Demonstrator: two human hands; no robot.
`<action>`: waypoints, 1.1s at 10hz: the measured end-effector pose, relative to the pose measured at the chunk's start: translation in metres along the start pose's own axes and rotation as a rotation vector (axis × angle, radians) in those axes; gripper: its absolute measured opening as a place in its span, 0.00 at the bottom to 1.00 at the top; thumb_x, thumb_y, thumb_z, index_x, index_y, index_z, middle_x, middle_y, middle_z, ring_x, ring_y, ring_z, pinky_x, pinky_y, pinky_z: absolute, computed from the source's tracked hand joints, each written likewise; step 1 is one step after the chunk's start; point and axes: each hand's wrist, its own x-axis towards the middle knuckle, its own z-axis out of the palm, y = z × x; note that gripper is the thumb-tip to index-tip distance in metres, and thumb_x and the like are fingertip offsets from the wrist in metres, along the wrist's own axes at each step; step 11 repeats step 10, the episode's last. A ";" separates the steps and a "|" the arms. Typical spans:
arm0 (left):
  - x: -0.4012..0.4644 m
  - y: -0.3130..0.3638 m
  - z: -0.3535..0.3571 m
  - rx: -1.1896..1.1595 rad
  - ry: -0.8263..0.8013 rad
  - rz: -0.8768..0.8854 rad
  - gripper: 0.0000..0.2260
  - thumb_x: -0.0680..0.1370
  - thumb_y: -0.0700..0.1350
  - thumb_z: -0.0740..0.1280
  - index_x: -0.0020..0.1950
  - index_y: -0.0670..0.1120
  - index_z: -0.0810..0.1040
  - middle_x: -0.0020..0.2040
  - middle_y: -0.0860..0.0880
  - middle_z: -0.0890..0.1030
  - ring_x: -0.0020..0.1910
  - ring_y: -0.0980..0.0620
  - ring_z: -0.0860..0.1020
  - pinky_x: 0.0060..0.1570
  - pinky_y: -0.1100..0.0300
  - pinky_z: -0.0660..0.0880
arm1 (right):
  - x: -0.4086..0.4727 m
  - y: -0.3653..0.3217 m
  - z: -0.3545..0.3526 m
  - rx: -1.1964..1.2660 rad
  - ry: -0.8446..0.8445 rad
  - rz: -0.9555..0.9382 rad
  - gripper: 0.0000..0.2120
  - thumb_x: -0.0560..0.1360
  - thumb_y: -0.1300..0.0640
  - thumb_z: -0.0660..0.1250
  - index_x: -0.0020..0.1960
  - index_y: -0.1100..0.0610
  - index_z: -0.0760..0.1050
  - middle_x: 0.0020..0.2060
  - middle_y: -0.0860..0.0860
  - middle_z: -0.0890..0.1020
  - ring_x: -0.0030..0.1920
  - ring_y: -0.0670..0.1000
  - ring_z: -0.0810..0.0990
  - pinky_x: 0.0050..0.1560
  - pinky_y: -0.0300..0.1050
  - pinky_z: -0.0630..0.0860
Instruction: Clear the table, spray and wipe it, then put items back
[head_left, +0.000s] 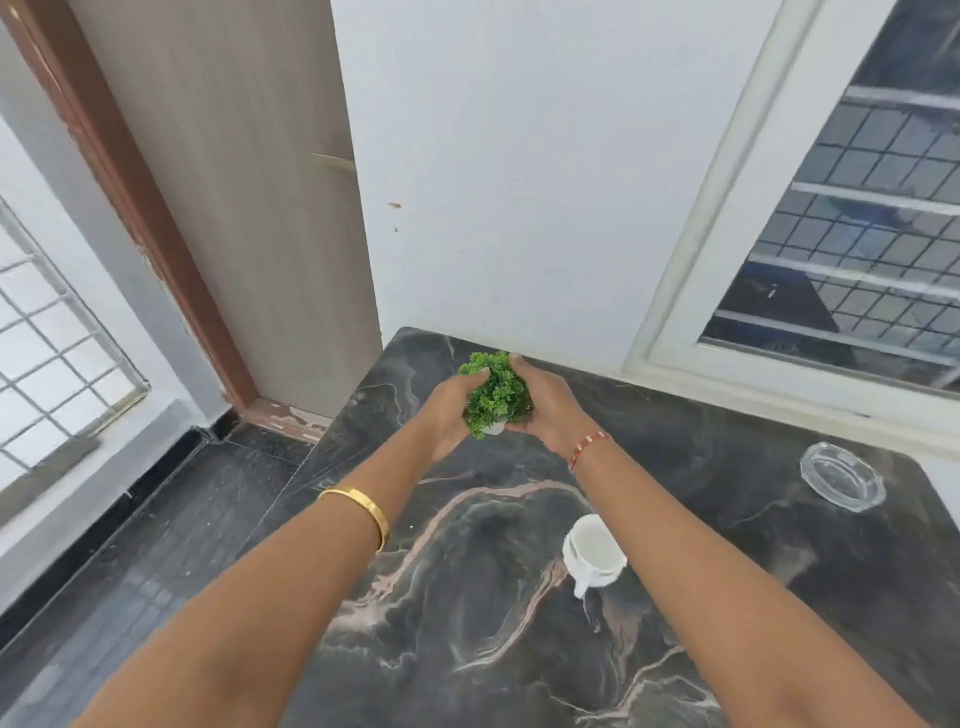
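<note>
Two hands, left hand (449, 410) and right hand (545, 410), cup the small potted plant (497, 393) near the tabletop's (727, 545) far-left corner; best supported under its white pot, not squeezing foliage.

No text, label, brand, number or sign can be read anywhere.

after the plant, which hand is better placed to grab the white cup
Right, probably. The white cup stands just beside the right forearm, on that side of the table. Both the right hand and left hand now grip the small potted plant, so one must let go first.
</note>
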 end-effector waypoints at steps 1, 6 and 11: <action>0.036 0.017 -0.045 0.024 0.036 -0.009 0.10 0.81 0.44 0.56 0.57 0.41 0.73 0.49 0.44 0.78 0.48 0.46 0.76 0.59 0.46 0.72 | 0.052 0.000 0.038 0.010 -0.006 0.027 0.19 0.75 0.49 0.65 0.61 0.60 0.75 0.58 0.57 0.80 0.58 0.56 0.79 0.55 0.57 0.78; 0.152 0.046 -0.132 -0.063 0.041 -0.122 0.08 0.81 0.44 0.57 0.57 0.43 0.71 0.44 0.46 0.77 0.43 0.50 0.76 0.44 0.57 0.75 | 0.190 0.002 0.107 -0.132 0.061 0.064 0.19 0.78 0.47 0.60 0.60 0.59 0.74 0.59 0.57 0.78 0.59 0.56 0.77 0.58 0.56 0.77; 0.154 0.038 -0.142 0.547 0.264 0.004 0.26 0.79 0.56 0.56 0.74 0.45 0.61 0.72 0.46 0.67 0.70 0.46 0.67 0.67 0.54 0.63 | 0.159 -0.008 0.099 -0.447 0.123 0.002 0.29 0.79 0.42 0.55 0.69 0.64 0.65 0.71 0.58 0.61 0.60 0.59 0.73 0.60 0.54 0.72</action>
